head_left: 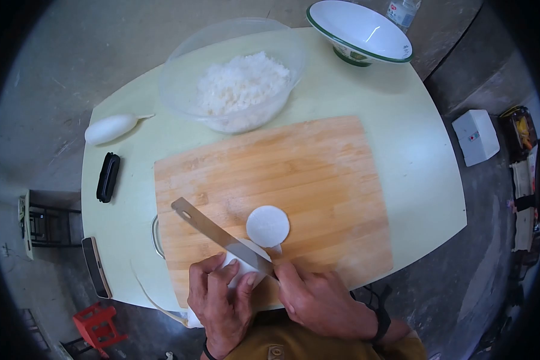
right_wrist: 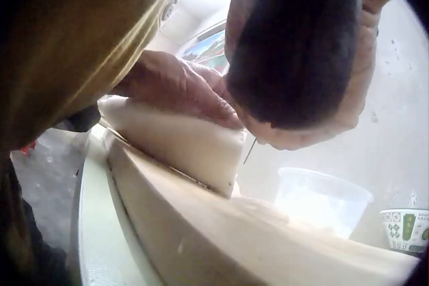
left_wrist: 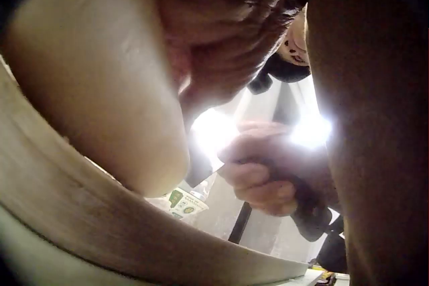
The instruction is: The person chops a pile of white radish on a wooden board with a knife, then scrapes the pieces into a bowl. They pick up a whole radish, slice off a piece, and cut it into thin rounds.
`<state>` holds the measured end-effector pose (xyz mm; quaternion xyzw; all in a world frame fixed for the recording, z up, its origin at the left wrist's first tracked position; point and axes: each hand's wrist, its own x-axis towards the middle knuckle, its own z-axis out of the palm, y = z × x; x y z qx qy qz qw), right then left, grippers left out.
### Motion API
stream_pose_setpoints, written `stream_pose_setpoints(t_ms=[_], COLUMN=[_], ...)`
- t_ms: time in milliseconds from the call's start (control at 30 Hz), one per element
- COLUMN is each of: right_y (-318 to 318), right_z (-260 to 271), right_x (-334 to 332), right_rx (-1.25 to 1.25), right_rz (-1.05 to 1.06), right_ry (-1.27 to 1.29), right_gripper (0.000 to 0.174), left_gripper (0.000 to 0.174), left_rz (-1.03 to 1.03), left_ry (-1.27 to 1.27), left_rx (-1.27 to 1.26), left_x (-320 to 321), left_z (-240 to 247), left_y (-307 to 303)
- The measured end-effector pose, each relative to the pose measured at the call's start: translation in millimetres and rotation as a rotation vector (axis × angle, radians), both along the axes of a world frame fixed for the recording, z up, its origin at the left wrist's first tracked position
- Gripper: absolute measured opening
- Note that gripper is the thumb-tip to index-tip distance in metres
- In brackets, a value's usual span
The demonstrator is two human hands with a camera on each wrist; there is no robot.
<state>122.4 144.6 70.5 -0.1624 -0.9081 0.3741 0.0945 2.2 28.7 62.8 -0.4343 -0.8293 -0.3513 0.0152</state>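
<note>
My left hand grips a white radish lying along the near edge of the wooden cutting board, its fingers bent over the top. A thin root tail trails from it past the table edge. In my right hand is a kitchen knife, held by the dark handle. The blade slants across the radish's cut end, close beside my left fingertips. One round white slice rests flat on the board just beyond the blade.
Behind the board stands a clear plastic bowl of white shreds. A white bowl with a green rim tilts at the back right. On the left lie another white radish, a black case and a phone.
</note>
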Motion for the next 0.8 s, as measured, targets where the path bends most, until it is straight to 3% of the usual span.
stream_pose_setpoints(t_ms=[267,433,533,600,800], right_y=[-9.9,-10.6,-10.9,-13.6,-16.3], right_z=[17.8,20.3,23.6,27.6,28.4], right_x=[13.8,15.1,14.7,15.3,15.7], right_rx=[0.106,0.12,0.124,0.041,0.074], right_rz=[0.008,0.027,0.02,-0.046,-0.064], right_ry=[0.044,0.041,0.043,0.064,0.019], right_gripper=[0.021,0.025,0.02,0.008,0.01], left_gripper=[0.031,0.041,0.041,0.041,0.04], left_rz=[0.053,-0.019,-0.007,-0.003,0.002], left_ry=[0.01,0.059,0.073,0.06,0.047], left_rx=[-0.051,-0.032,-0.034,-0.052,-0.053], left_x=[2.9,1.6,2.1,2.8,3.8], left_z=[-1.7,-3.5,-3.3,-1.6,-0.7], left_y=[-2.8,-5.6,-3.9,-4.1,-4.1])
